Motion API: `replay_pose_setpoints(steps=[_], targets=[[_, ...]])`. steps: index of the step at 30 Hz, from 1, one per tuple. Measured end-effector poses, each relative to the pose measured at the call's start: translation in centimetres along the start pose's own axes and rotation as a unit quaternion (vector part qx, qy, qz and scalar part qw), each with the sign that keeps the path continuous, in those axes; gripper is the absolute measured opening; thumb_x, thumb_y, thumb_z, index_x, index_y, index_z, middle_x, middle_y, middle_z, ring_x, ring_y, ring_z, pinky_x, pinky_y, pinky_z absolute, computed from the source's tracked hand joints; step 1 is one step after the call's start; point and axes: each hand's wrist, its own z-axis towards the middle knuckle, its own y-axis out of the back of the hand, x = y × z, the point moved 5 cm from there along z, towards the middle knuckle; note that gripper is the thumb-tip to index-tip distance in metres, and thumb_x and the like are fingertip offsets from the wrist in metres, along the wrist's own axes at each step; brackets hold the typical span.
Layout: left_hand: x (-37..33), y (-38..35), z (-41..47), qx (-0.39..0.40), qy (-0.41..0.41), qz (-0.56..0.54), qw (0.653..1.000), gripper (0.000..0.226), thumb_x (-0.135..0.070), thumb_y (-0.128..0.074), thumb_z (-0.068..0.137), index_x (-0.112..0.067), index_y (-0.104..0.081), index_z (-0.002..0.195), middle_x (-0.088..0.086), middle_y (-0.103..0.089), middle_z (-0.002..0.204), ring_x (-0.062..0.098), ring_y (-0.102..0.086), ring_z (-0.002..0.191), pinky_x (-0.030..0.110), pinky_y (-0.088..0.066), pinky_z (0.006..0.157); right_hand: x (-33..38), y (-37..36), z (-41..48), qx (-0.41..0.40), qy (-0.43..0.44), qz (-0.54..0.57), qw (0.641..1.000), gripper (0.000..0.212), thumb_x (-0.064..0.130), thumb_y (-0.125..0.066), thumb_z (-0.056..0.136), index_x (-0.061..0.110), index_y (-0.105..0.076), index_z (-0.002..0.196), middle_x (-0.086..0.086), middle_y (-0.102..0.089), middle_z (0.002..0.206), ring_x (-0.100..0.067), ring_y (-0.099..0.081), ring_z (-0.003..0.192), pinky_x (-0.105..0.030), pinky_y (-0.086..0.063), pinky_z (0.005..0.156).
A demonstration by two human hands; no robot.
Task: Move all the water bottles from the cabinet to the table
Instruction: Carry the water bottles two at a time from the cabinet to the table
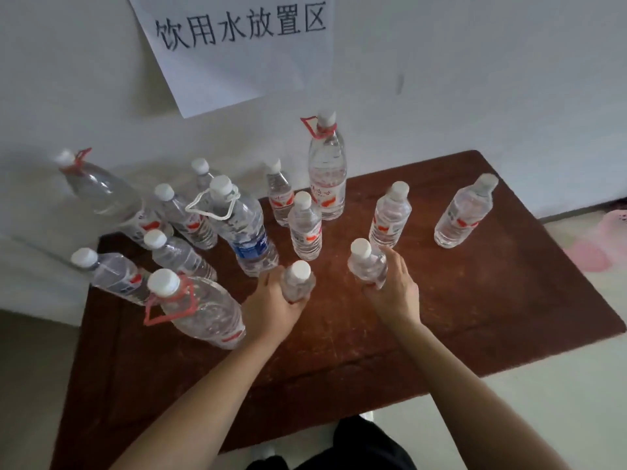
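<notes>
Mostly a brown table [475,300] vs. white wall, paper sign [230,45] above. Approx. a dozen capped water bottles [305,228] stand on it, big handled ones at left & rear. Left hand [271,307] wrapped round a small bottle [298,281]; right hand [393,286] wrapped round another small bottle [368,264], both upright at the table's middle.
</notes>
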Motion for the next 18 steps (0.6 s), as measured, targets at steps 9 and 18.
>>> replay_pose_setpoints(steps=[9, 18], targets=[[0.6, -0.2, -0.4, -0.012, 0.233, -0.03, 0.972, 0.078, -0.06, -0.077, 0.069, -0.012, -0.047, 0.123, 0.006, -0.059, 0.115, 0.033, -0.065, 0.097, 0.034, -0.04, 0.068, -2.7, -1.2, 3.0, 0.068, -0.019, 0.052, 0.996, 0.083, 0.039, -0.084, 0.071, 0.03, -0.028, 0.132, 0.0, -0.058, 0.125, -0.031, -0.066, 0.098, -0.043, -0.052, 0.076], [0.0, 1.4, -4.8, 0.023, 0.226, 0.0, 0.974, 0.089, -0.066, -0.068, 0.076, -0.014, -0.036, 0.14, 0.007, -0.052, 0.136, 0.027, -0.061, 0.114, 0.039, -0.05, 0.076, -4.7, -0.8, 0.2, 0.082, -0.01, 0.026, 0.996, 0.122, 0.034, -0.09, 0.068, 0.022, -0.004, 0.154, -0.02, -0.027, 0.151, -0.038, -0.035, 0.136, -0.055, -0.046, 0.098]])
